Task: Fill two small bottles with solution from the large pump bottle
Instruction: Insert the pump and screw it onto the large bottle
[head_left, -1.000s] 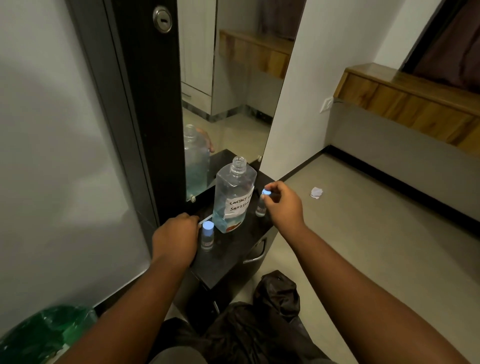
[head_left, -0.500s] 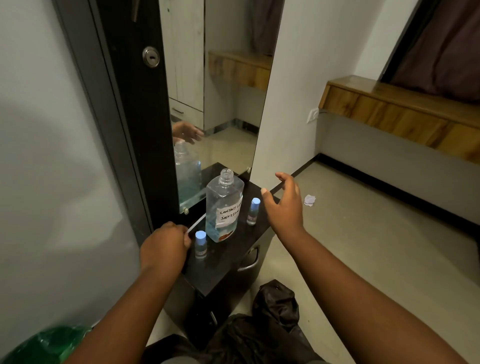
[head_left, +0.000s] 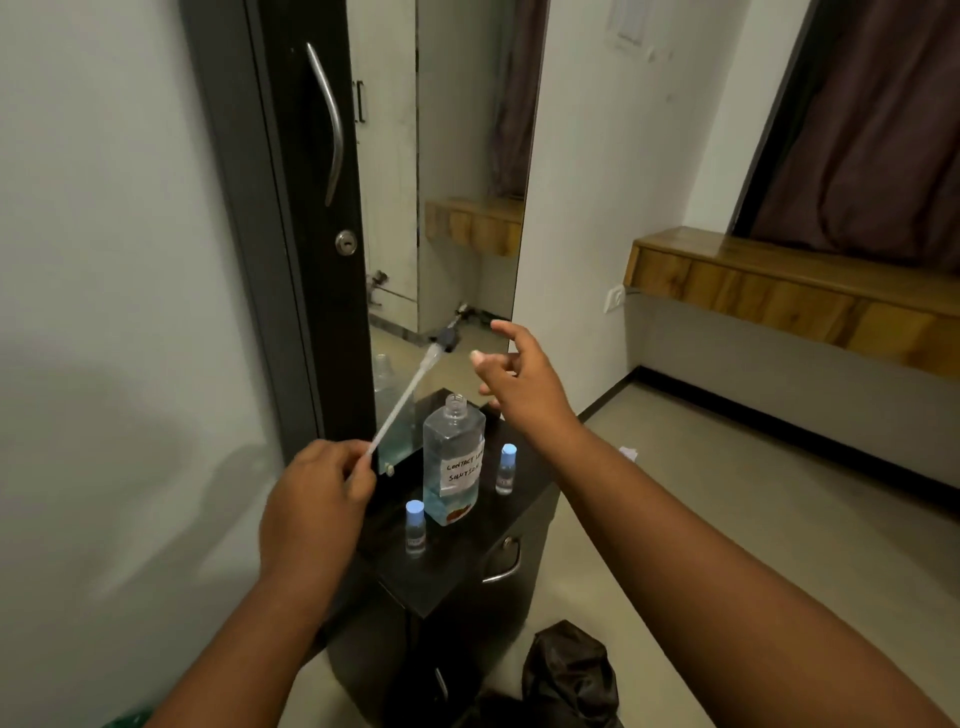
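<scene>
Worktop (head_left: 447, 577): dark cabinet top carrying all 3 bottles.
Large bottle (head_left: 454, 462): standing mid-worktop, neck open, roughly a third full of blue solution.
Left hand (head_left: 311, 499): pinching the lower end of the pump tube (head_left: 402, 400), which is slanting up left of the large bottle, its dark head uppermost.
Right hand (head_left: 524, 384): hovering open and empty above and right of the large bottle.
Small bottles: 1 (head_left: 415, 527) sitting front-left of the large bottle, 1 (head_left: 506, 467) just right; both capped.
Progress: filling looking done; pump refitting remaining, I judge.

Large bottle (head_left: 453, 462) on cabinet (head_left: 457, 571), small bottles (head_left: 415, 527) (head_left: 506, 468) left-front and right
</scene>
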